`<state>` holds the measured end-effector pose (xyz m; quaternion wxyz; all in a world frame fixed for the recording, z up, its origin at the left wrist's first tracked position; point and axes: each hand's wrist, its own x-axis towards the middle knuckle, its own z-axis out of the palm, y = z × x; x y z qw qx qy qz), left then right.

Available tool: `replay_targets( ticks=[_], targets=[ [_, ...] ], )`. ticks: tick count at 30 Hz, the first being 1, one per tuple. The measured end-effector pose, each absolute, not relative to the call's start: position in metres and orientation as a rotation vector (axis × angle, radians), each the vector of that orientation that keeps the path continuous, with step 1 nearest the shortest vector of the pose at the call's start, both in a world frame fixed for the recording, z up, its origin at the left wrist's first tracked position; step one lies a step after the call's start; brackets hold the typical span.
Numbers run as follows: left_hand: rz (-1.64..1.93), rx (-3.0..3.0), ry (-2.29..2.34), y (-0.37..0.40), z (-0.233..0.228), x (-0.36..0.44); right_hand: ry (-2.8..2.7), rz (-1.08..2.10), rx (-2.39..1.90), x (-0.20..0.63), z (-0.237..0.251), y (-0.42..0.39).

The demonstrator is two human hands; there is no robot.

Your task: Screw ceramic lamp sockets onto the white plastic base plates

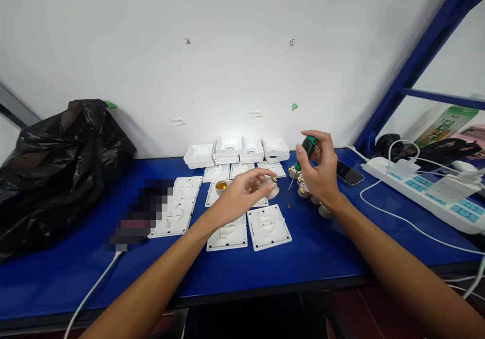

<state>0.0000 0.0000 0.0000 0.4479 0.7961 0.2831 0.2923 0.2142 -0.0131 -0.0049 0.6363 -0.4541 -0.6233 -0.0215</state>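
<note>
My right hand (321,170) is closed around the green and black handle of a screwdriver (309,144), its thin shaft pointing down at the table. My left hand (242,192) pinches a small white round lamp socket (273,192) with brass terminals on top. The screwdriver tip is to the right of this socket and apart from it. More sockets (303,191) with brass parts lie beneath and beside my right hand, partly hidden by it. Near my left wrist, a socket with a gold-coloured inside (221,185) sits on a white plate. A tiny brass piece (288,205) lies on the table.
White square plates (269,228) are spread over the blue table (303,268), with stacked white housings (229,144) along the wall. A black plastic bag (64,167) stands at left. To the right are a phone (349,172), a power strip (424,182) and white cables.
</note>
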Motion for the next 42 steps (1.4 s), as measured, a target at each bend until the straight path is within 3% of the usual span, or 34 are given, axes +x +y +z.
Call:
replay_targets(
  ticks=[8,25,32,42],
  targets=[
    [0.638,1.591,0.515,0.002,-0.001,-0.011,-1.443,-0.030,-1.043,0.211,-0.007,-0.015],
    [0.144,2.162,0.368,0.008,0.002,-0.021,-1.488,0.047,-1.037,0.207,-0.012,-0.015],
    [0.049,2.184,0.287,0.009,0.012,-0.028,-1.487,0.067,-1.048,0.206,-0.012,-0.015],
    [0.093,2.258,0.387,0.003,-0.007,-0.015,-1.499,0.055,-1.046,0.206,-0.011,-0.015]
  ],
)
